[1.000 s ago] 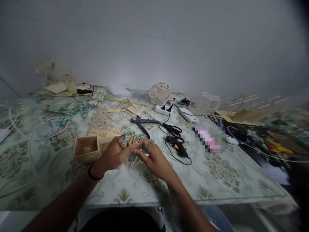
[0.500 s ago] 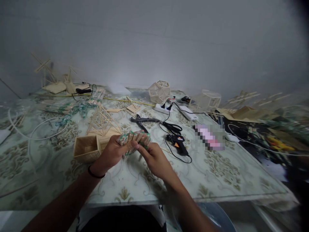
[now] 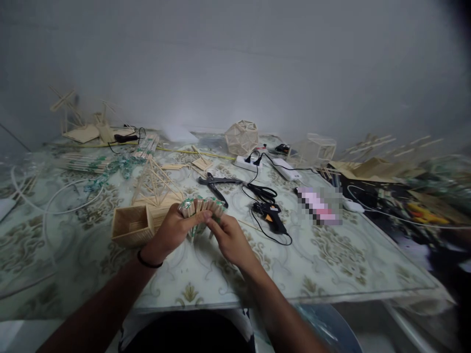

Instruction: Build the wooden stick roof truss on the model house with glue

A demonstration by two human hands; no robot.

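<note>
A bundle of wrapped chopsticks [image 3: 198, 207] in clear plastic with green print is held upright above the near side of the table. My left hand [image 3: 172, 233] is closed around its left side, thumb across the front. My right hand [image 3: 231, 239] grips the right side, its thumb close to the left thumb. The lower ends of the chopsticks are partly hidden by the fingers. Beside my left wrist stands an open square box [image 3: 132, 225] made of sticks. Behind it, a pointed stick frame [image 3: 156, 184] rises from a stick base. Black-handled cutters [image 3: 218, 183] lie just beyond the bundle.
A black glue gun [image 3: 271, 218] with its cable lies to the right, near scissors [image 3: 263, 192]. Power strips [image 3: 248, 164] and a round stick lattice [image 3: 243, 137] stand farther back. More wrapped chopsticks [image 3: 86, 163] and a white cable [image 3: 46, 230] lie left.
The wrapped chopsticks have shifted slightly within my hands and sit more upright and fanned out. My right hand has moved a little to the left. The tabletop things have not moved.
</note>
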